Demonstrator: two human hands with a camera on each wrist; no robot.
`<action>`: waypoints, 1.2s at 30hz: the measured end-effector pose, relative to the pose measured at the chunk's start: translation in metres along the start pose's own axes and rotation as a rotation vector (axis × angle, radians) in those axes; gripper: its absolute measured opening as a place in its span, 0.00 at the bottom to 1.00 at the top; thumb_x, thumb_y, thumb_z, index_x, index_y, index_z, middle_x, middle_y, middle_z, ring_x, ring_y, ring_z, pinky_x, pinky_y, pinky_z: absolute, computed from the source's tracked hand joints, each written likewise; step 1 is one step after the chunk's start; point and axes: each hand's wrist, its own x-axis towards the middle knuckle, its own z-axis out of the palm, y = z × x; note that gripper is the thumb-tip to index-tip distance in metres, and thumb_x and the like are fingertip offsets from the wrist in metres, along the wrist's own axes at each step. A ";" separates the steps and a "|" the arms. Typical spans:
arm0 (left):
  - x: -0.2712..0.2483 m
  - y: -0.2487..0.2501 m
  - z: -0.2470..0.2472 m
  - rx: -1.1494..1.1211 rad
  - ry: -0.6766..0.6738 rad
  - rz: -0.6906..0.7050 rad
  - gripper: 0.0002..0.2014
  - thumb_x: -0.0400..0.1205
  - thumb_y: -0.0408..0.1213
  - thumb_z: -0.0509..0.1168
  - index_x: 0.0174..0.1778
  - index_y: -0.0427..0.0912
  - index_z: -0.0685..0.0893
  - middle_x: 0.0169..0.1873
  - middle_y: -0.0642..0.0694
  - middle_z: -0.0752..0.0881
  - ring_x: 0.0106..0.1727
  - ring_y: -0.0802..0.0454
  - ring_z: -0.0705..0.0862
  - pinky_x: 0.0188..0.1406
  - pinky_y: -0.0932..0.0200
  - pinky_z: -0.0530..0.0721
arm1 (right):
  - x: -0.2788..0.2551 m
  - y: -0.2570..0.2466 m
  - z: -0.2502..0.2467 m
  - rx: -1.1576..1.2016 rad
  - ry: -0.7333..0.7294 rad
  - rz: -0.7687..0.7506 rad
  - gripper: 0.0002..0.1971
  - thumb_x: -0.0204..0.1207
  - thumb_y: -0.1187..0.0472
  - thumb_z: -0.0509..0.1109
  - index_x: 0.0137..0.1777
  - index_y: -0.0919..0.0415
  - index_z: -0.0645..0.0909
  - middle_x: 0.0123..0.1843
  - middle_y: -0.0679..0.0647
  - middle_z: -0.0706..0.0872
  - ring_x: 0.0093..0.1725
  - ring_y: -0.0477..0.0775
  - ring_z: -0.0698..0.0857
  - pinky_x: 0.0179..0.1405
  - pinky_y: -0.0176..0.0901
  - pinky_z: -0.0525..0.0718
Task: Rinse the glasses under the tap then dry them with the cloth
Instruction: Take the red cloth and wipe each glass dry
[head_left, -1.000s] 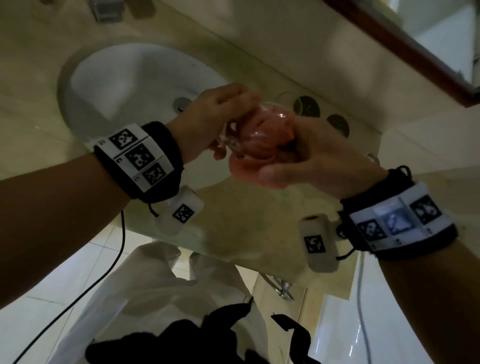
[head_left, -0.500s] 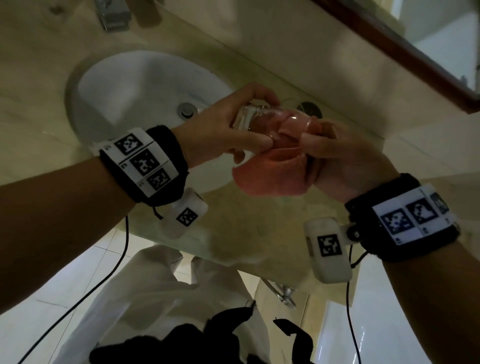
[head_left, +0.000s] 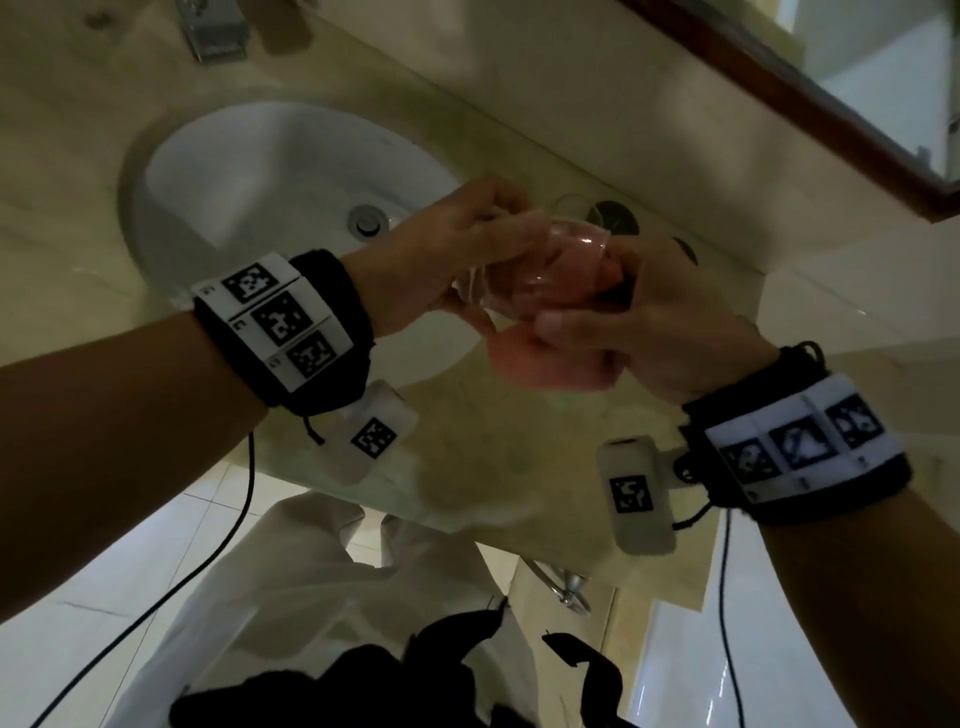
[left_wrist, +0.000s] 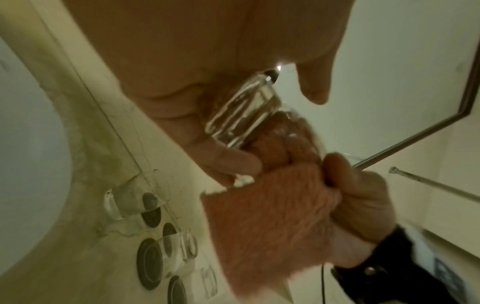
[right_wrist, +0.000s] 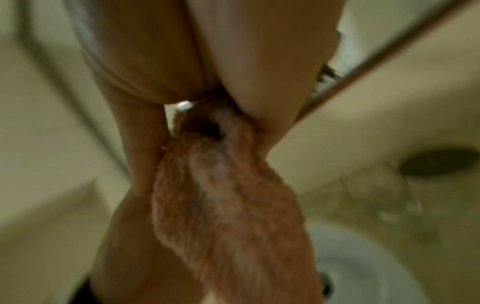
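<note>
A clear glass (head_left: 540, 270) lies on its side over the counter edge to the right of the sink. My left hand (head_left: 488, 260) grips its thick base (left_wrist: 244, 111). A pink cloth (head_left: 550, 358) is pushed into the glass mouth, and its loose end hangs below. My right hand (head_left: 597, 296) pinches the cloth (left_wrist: 272, 216) at the rim, with fingers inside the bowl. In the right wrist view the cloth (right_wrist: 228, 195) runs blurred between thumb and fingers. The tap (head_left: 213, 31) stands at the far left above the basin.
The white sink basin (head_left: 249, 171) lies to the left below my hands. Two other glasses (left_wrist: 135, 197) (left_wrist: 176, 253) stand among dark round coasters (head_left: 615, 218) on the beige counter by the wall. A framed mirror (head_left: 779, 88) hangs at the upper right.
Both hands have stayed on the glass and cloth. The glass has turned in my left hand's grip while the right hand worked the cloth round inside it.
</note>
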 end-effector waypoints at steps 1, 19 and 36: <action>-0.001 0.000 0.002 0.052 -0.011 0.066 0.26 0.75 0.51 0.76 0.63 0.47 0.75 0.50 0.47 0.84 0.39 0.54 0.89 0.29 0.52 0.90 | 0.001 0.001 -0.003 0.153 0.018 0.046 0.16 0.70 0.72 0.76 0.57 0.66 0.85 0.45 0.50 0.90 0.45 0.50 0.89 0.44 0.43 0.87; 0.003 -0.003 0.007 -0.130 -0.059 0.091 0.20 0.74 0.53 0.74 0.57 0.47 0.81 0.56 0.36 0.83 0.47 0.40 0.87 0.34 0.51 0.88 | -0.006 0.000 -0.003 0.003 -0.032 -0.012 0.13 0.73 0.63 0.79 0.57 0.62 0.86 0.45 0.55 0.91 0.43 0.54 0.91 0.42 0.50 0.88; 0.009 0.000 0.017 0.101 0.046 0.044 0.14 0.74 0.57 0.68 0.43 0.50 0.90 0.34 0.52 0.89 0.35 0.49 0.88 0.33 0.56 0.85 | -0.021 -0.010 -0.007 -0.123 -0.016 0.008 0.19 0.66 0.65 0.82 0.56 0.67 0.86 0.41 0.63 0.91 0.36 0.54 0.91 0.35 0.49 0.89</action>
